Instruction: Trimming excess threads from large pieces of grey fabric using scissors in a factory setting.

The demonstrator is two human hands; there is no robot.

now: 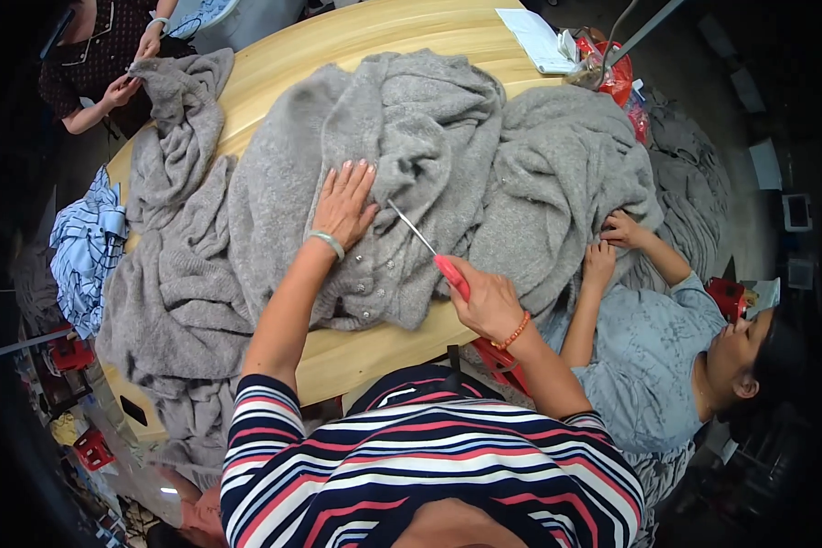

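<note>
The grey knit garment (288, 173) lies in loose folds on the table (374, 361), right before you, with other grey knit heaps (566, 164) at its left and its right. Your left hand (342, 203) rests palm down on it, the fingers stretched and only a little apart, gripping nothing. The fingers of your right hand (486, 300) are clamped on the pink handle of a thin metal-shafted tool (443, 268). Its tip points to the cloth just beside your left thumb; whether it touches the knit or is slightly above, I cannot tell.

In my judgement, the step in hand is fine work with this tip, so a flat and steady cloth matters most. Press with the left palm and smooth the wrinkle near the tip, because a fold can hide a second layer. Mind that your left thumb is out of the tip's line. Hold the shaft low and make small movements from the wrist, since such fuzzy yarn may catch and pull out. Be careful also with the small shiny buttons (366, 314), nearer to you.
</note>
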